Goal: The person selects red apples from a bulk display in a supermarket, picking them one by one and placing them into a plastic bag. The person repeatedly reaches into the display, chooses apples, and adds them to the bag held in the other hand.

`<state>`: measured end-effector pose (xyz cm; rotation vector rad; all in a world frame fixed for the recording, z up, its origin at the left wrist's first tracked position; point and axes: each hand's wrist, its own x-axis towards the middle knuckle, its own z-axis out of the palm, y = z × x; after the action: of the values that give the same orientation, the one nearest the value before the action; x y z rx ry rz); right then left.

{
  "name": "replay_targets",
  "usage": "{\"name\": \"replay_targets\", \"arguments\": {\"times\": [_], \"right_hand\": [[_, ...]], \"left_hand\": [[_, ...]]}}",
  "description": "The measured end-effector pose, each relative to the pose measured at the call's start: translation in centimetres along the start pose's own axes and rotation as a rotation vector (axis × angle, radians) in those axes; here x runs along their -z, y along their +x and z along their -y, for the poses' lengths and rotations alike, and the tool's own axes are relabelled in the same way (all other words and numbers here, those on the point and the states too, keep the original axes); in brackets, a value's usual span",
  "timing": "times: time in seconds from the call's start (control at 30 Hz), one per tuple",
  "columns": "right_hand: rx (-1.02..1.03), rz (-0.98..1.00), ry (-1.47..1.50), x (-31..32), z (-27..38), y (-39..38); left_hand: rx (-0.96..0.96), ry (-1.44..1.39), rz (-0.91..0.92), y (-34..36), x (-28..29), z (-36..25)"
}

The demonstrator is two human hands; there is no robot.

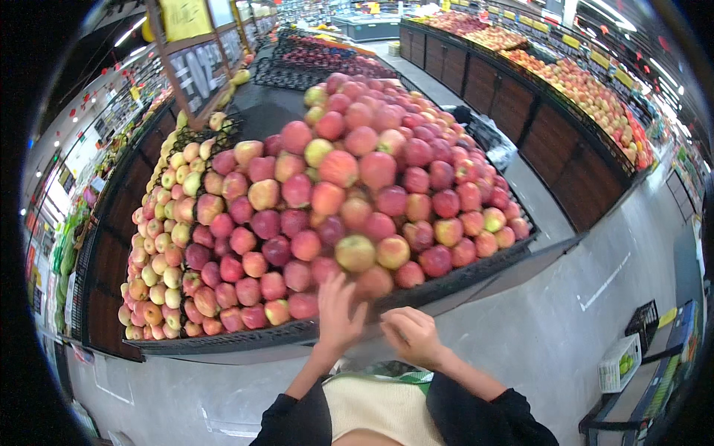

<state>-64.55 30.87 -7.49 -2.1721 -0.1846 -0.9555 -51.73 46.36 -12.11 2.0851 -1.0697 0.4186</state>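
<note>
A large heap of red and yellow-red apples [294,223] fills a black-edged display stand in front of me. At its front edge my left hand [341,314] is open, its fingers spread and close to the lowest apples, with nothing seen in it. Just above its fingertips, a yellow-green apple [355,253] and a reddish apple [374,282] look blurred. To the right, my right hand [413,336] is held before the stand's edge, apart from the fruit. Its fingers are curled in, and its palm is hidden, so I cannot see whether it holds anything.
The black rim [439,291] of the stand runs between me and the apples. Paler apples [156,241] lie behind a black mesh divider on the left. Another fruit counter [513,111] stands across the aisle. A white crate [620,364] with green fruit sits at lower right.
</note>
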Motion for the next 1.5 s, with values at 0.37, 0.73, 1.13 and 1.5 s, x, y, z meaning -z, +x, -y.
{"name": "replay_targets", "arguments": {"times": [0.37, 0.73, 1.13, 1.5], "right_hand": [[-0.635, -0.468, -0.451, 24.8, 0.1, -20.5], [-0.976, -0.72, -0.584, 34.7, -3.5, -27.7], [-1.009, -0.608, -0.795, 51.7, -17.2, -22.9], [-1.14, -0.328, -0.637, 61.0, -31.7, -30.1]], "left_hand": [[0.121, 0.679, -0.13, -2.4, -8.4, -2.0], [-0.437, -0.27, 0.26, 5.4, -30.0, -25.1], [-0.385, -0.075, 0.615, 12.9, -57.4, -32.6], [-0.405, 0.179, 0.631, 11.9, -67.7, -33.3]]}}
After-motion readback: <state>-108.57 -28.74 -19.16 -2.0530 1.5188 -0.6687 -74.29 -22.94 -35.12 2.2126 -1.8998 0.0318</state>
